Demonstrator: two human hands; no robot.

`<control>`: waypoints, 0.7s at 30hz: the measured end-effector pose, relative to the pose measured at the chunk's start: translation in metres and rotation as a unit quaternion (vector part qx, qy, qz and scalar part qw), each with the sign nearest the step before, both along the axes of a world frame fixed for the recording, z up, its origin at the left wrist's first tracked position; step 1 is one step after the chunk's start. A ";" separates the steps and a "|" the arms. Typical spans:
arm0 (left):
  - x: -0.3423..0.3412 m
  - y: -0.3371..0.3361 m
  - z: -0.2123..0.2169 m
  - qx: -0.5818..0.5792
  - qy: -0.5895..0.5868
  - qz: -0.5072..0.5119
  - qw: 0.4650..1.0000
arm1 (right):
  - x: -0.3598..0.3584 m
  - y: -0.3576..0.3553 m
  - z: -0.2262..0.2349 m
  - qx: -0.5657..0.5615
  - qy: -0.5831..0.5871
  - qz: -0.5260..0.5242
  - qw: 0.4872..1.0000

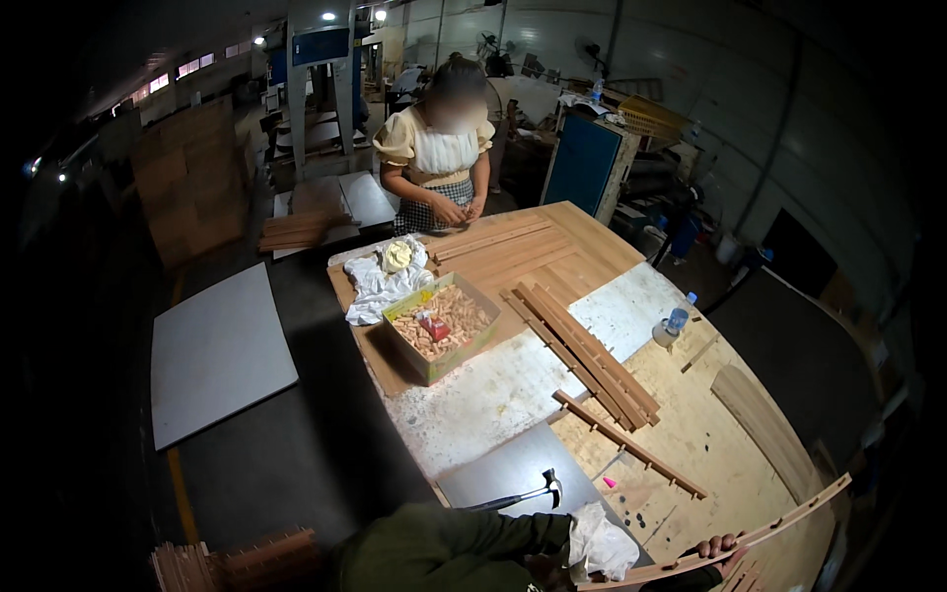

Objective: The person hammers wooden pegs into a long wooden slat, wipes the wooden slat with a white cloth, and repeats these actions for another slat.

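A long wooden strip [784, 523] with small dowels or holes along it slants up to the right at the table's near right edge. My right hand [717, 548] has its fingers wrapped round it. Farther left along the strip, my left hand [545, 569], mostly hidden, has a bunched white cloth [600, 545] against the wood. Just beyond my left forearm lies a claw hammer [523, 495]. Another strip with dowels [631, 444] rests on the table ahead, and several more strips [587, 355] lie side by side behind it.
A box of wooden dowels [480, 340] holds a red packet [432, 326]. Beyond are white cloths [380, 286] and joined boards [513, 252], where a co-worker [444, 158] stands. A bottle [681, 314], a jar [664, 333] and a curved board [760, 424] are at the right.
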State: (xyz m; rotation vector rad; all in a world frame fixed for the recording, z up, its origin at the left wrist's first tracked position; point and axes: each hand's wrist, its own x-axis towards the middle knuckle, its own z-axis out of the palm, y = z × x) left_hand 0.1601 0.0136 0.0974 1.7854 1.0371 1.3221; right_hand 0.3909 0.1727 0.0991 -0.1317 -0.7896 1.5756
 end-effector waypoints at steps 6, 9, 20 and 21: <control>0.005 0.008 0.003 -0.003 0.023 -0.022 0.999 | 0.021 0.007 0.002 -0.034 -0.010 -0.111 0.993; 0.021 -0.004 0.021 -0.035 0.117 0.163 0.979 | 0.030 0.010 -0.006 -0.034 -0.049 -0.177 0.982; 0.022 -0.009 0.017 0.010 0.104 0.191 0.976 | 0.000 -0.026 0.028 -0.022 -0.081 -0.217 0.973; 0.019 -0.011 0.023 -0.010 0.125 0.175 0.977 | -0.001 -0.029 0.029 -0.030 -0.082 -0.220 0.972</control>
